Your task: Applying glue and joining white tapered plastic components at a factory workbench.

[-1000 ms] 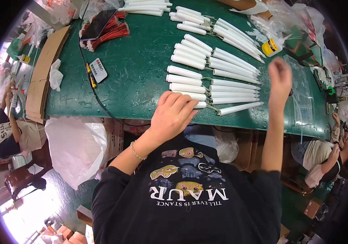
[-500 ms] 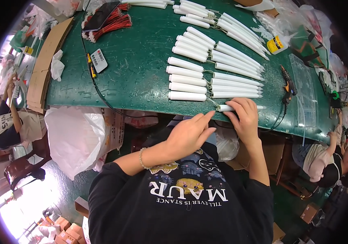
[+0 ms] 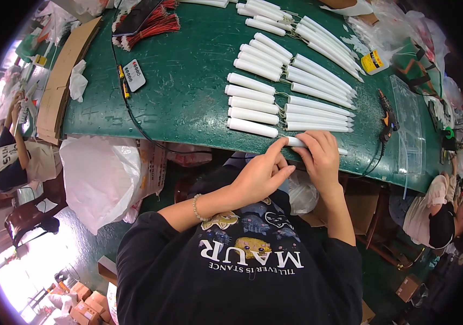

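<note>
My right hand (image 3: 322, 160) grips a white pointed candle tube (image 3: 296, 142) at the table's near edge. The tube lies crosswise, its tip showing to the right of my fingers. My left hand (image 3: 261, 176) reaches its index fingertip to the tube's left end, with the thumb held apart from it and the other fingers partly curled. What lies under that fingertip is hidden. Just beyond are blunt white tubes (image 3: 253, 127) on the left and pointed white tubes (image 3: 319, 127) on the right, laid in groups with thin wires (image 3: 281, 103) between them.
A hot glue gun (image 3: 387, 122) lies right, beside clear plastic sheeting (image 3: 407, 130). Farther back is a yellow-labelled container (image 3: 372, 62). Leftward are a white remote-like panel (image 3: 134, 75), a black cable (image 3: 134, 120), red wires (image 3: 161, 24) and a phone (image 3: 134, 19). Co-workers sit at both sides.
My left index finger has moved onto the tube's left end, covering the wires seen there before. The nearest blunt tube now lies more slanted. The whole view has shifted slightly.
</note>
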Demonstrator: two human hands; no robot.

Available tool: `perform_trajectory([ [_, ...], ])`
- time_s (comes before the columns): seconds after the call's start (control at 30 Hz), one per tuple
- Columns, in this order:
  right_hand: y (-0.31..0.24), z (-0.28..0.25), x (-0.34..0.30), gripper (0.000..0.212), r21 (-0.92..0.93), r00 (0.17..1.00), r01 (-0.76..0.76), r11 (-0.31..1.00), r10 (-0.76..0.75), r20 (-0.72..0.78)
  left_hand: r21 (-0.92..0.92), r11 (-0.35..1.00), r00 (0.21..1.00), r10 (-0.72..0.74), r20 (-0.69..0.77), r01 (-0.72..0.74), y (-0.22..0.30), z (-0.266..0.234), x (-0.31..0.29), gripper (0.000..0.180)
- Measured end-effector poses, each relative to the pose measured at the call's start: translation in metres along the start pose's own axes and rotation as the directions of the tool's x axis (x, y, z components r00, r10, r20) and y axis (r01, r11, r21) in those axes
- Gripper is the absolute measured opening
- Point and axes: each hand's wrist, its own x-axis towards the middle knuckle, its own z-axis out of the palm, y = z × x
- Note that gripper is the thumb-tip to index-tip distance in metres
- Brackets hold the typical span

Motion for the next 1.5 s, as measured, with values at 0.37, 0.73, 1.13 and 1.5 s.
perform_trajectory([
  [0.37,0.001,0.004,0.001,0.027,0.006,1.0,-0.027,1.0,0.027,-0.001,-0.067,0.991,0.99,-0.117,-0.081,0.112,0.018,-0.031,-0.013,0.026],
  [0.73,-0.002,0.003,0.003,0.027,-0.002,0.999,-0.034,0.999,0.034,0.008,0.956,0.2,0.854,0.514,0.085,-0.216,0.026,-0.061,0.009,0.03],
  [1.13,-0.003,-0.006,0.001,0.031,0.06,1.0,-0.028,0.998,0.028,0.001,0.875,0.299,0.813,0.558,0.163,-0.38,0.02,-0.066,0.008,0.036],
  [1.5,-0.008,-0.013,0.001,0.03,0.123,0.999,-0.05,0.991,0.048,0.019,0.808,0.408,0.818,0.556,0.149,-0.424,0.019,-0.061,0.013,0.035],
])
